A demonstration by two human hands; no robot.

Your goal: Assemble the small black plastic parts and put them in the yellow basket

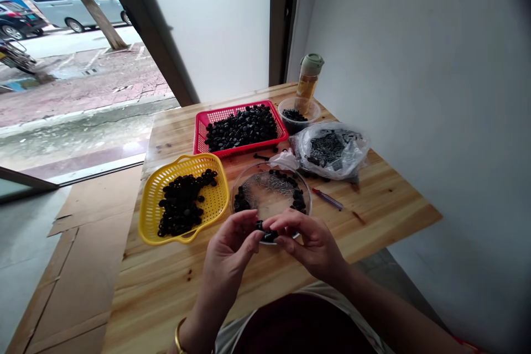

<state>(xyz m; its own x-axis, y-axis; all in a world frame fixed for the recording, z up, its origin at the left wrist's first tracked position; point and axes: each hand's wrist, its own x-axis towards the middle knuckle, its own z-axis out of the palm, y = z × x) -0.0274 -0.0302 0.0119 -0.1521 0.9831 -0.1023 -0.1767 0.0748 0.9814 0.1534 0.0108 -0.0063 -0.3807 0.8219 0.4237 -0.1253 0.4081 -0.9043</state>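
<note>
My left hand [233, 246] and my right hand [309, 240] meet over the near rim of a clear round tray [271, 204]. Thumb and fingers of both are pinched on a small black part [259, 225] between them; its exact kind is too small to make out. Around the tray's inside lie small black pieces [298, 199] and a spread of thin, shiny bits [265, 183]. To the left, a yellow basket [145, 215] holds a heap of black round pieces [182, 199].
Behind stand a red basket [199, 141] of black discs, a clear tub [313, 113] of black parts and a drink bottle [309, 74]. An open plastic bag [359, 149] of small dark parts sits right, near a pen [327, 198]. A wall borders the table [390, 193].
</note>
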